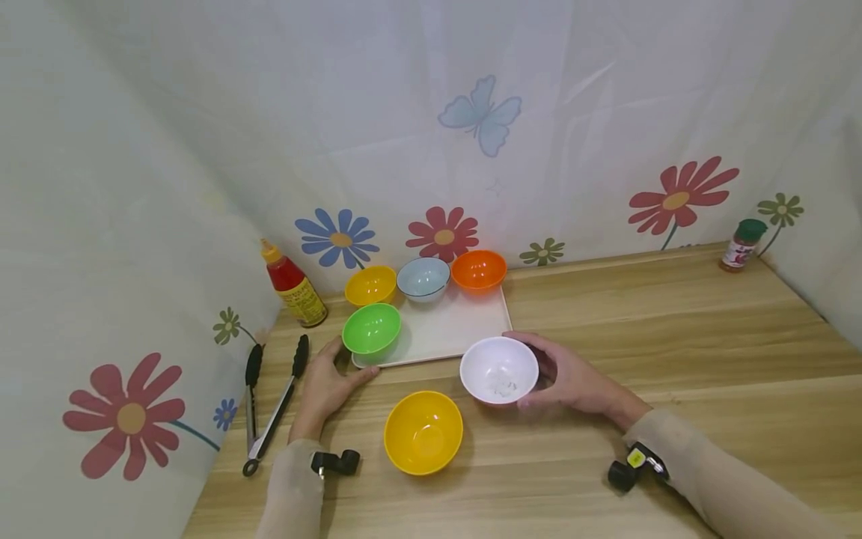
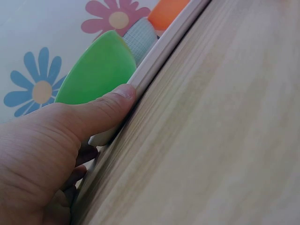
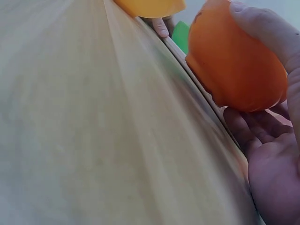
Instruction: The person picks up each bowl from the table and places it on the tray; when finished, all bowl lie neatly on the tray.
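My right hand (image 1: 572, 378) grips a bowl (image 1: 498, 367) by its right side. White inside with small dark marks at the bottom, the bowl shows an orange outer wall (image 3: 234, 61) in the right wrist view. At the left front corner of a white rectangular tray (image 1: 444, 326), my left hand (image 1: 330, 389) holds the edge, its thumb (image 2: 110, 108) along the front side. Close by that hand, a green bowl (image 1: 372, 329) stands on the tray. A yellow bowl (image 1: 423, 433) sits on the table between the two hands.
Along the tray's back stand a small yellow bowl (image 1: 371, 287), a light blue bowl (image 1: 423, 279) and an orange bowl (image 1: 479, 271). A red sauce bottle (image 1: 294, 288) and black-tipped tongs (image 1: 272, 415) are at left. A green-capped jar (image 1: 743, 245) stands far right.
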`<state>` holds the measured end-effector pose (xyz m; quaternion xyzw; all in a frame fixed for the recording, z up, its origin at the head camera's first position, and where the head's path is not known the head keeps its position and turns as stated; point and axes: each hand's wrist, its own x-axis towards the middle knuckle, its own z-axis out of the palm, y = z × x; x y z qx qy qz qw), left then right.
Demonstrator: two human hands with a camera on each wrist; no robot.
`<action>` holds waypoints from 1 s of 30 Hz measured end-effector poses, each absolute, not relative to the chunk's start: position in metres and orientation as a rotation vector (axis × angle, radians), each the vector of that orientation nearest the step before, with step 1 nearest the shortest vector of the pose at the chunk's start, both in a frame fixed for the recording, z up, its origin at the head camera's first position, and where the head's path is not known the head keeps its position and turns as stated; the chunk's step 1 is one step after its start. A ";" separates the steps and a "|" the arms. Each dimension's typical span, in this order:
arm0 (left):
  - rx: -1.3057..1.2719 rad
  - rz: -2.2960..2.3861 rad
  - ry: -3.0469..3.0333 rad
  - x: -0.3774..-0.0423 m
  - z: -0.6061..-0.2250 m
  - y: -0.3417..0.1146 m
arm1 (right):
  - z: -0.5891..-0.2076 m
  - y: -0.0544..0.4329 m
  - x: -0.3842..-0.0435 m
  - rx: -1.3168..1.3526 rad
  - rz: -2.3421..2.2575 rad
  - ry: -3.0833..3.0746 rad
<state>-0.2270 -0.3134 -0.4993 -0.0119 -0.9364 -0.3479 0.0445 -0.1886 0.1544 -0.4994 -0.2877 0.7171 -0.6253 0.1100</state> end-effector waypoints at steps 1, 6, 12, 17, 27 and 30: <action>-0.035 -1.063 -2.861 -0.227 -0.499 -0.314 | -0.499 0.155 -0.189 -0.850 -1.840 2.114; -0.019 -1.058 -2.870 -0.225 -0.499 -0.315 | -0.497 0.156 -0.193 -0.862 -1.879 2.132; -0.003 -1.075 -2.872 -0.224 -0.500 -0.317 | -0.493 0.156 -0.199 -0.826 -1.942 2.148; 0.000 -1.073 -2.875 -0.223 -0.500 -0.316 | -0.488 0.154 -0.207 -0.786 -1.957 2.174; -0.012 -1.051 -2.876 -0.225 -0.497 -0.312 | -0.480 0.137 -0.220 -0.773 -1.996 2.167; -0.021 -1.042 -2.872 -0.226 -0.497 -0.312 | -0.478 0.128 -0.224 -0.763 -2.005 2.168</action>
